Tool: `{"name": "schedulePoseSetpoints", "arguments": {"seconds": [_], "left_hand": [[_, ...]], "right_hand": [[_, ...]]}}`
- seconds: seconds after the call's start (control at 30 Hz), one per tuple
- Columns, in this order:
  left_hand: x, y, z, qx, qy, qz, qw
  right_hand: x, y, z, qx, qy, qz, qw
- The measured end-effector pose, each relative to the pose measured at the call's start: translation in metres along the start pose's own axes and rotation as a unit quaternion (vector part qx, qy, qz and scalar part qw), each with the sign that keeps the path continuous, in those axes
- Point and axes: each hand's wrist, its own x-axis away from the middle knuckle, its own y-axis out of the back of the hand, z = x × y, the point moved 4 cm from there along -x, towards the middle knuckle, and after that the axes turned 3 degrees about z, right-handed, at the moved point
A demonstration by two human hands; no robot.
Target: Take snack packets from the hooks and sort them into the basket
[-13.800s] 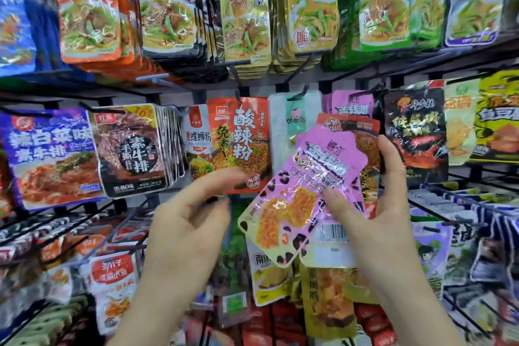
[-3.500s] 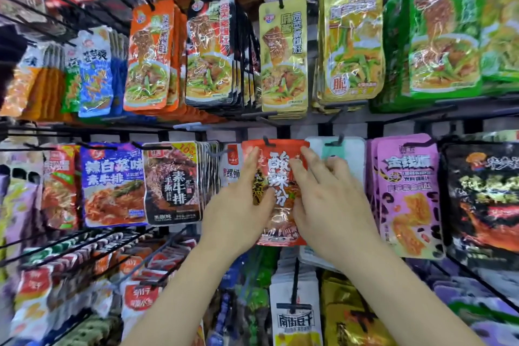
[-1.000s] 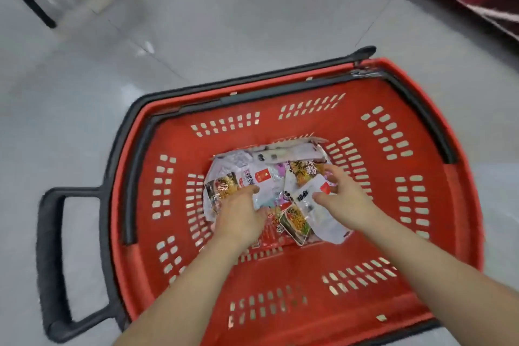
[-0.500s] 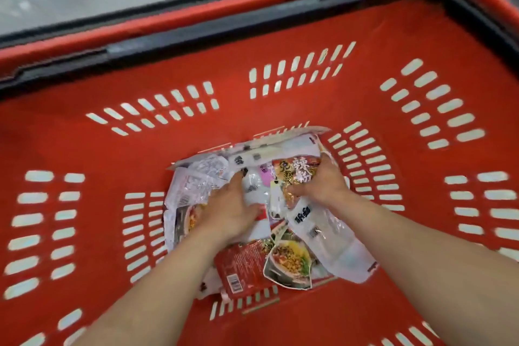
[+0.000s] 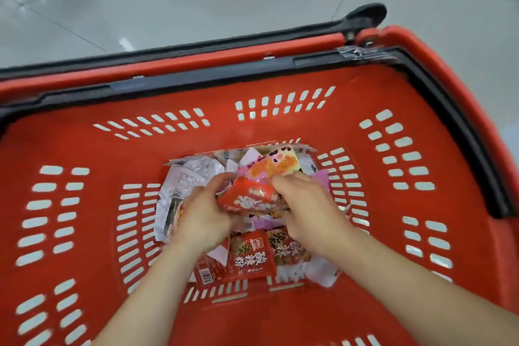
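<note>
Sorting step: left hand (image 5: 205, 219) and right hand (image 5: 309, 205), fingers curled, grip a red packet (image 5: 247, 196) over the pile (image 5: 191, 174) in the middle of the basket (image 5: 84, 149). Next, probably, lay it flat beside the matching near packets (image 5: 250, 258).

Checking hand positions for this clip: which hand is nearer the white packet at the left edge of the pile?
Left. The left hand lies right beside the white packet; the right hand is farther right, across the red packet both hands grip.
</note>
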Motion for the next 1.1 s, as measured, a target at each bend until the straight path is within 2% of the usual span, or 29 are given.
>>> {"name": "schedulePoseSetpoints", "arguments": {"seconds": [0.07,0.17,0.2,0.27,0.37,0.47,0.5,0.57,0.67,0.73,0.83,1.0,1.1], "left_hand": [[0.009,0.011,0.001,-0.162,-0.051,-0.066,0.983],[0.029,0.021,-0.008,-0.183,-0.153,-0.112,0.965],[0.035,0.022,-0.006,-0.189,-0.148,-0.098,0.966],[0.044,0.026,0.003,-0.251,-0.081,-0.064,0.962],[0.053,0.031,0.002,-0.44,-0.044,-0.037,0.896],[0.046,0.02,-0.01,-0.535,-0.04,0.009,0.844],[0.039,0.014,-0.016,-0.555,-0.05,0.011,0.831],[0.019,-0.003,-0.028,-0.551,-0.111,0.003,0.827],[-0.024,-0.052,-0.044,-0.504,-0.225,0.081,0.83],[-0.049,-0.081,-0.06,-0.503,-0.252,0.105,0.82],[-0.08,-0.107,-0.066,-0.558,-0.202,0.109,0.798],[-0.088,-0.102,-0.063,-0.649,-0.107,0.09,0.748],[-0.078,-0.082,-0.062,-0.689,-0.098,0.056,0.716]], "right_hand": [[0.012,0.004,0.014,0.031,0.054,-0.022,0.998],[0.023,0.011,0.016,0.016,0.037,-0.056,0.998],[0.026,0.015,0.014,-0.003,0.005,-0.054,0.999],[0.032,0.018,0.007,-0.022,-0.061,-0.03,0.997],[0.043,0.013,0.001,0.045,-0.081,0.043,0.995],[0.051,0.008,0.002,0.121,-0.071,0.094,0.986],[0.051,0.008,0.001,0.123,-0.075,0.096,0.985],[0.051,0.006,-0.003,0.129,-0.082,0.095,0.984],[0.048,-0.004,-0.008,0.165,-0.05,0.134,0.976],[0.048,-0.01,-0.01,0.197,-0.02,0.174,0.965],[0.047,-0.009,-0.017,0.247,-0.004,0.203,0.948],[0.047,0.001,-0.028,0.24,-0.07,0.211,0.945],[0.049,0.005,-0.028,0.232,-0.085,0.214,0.945]]}}
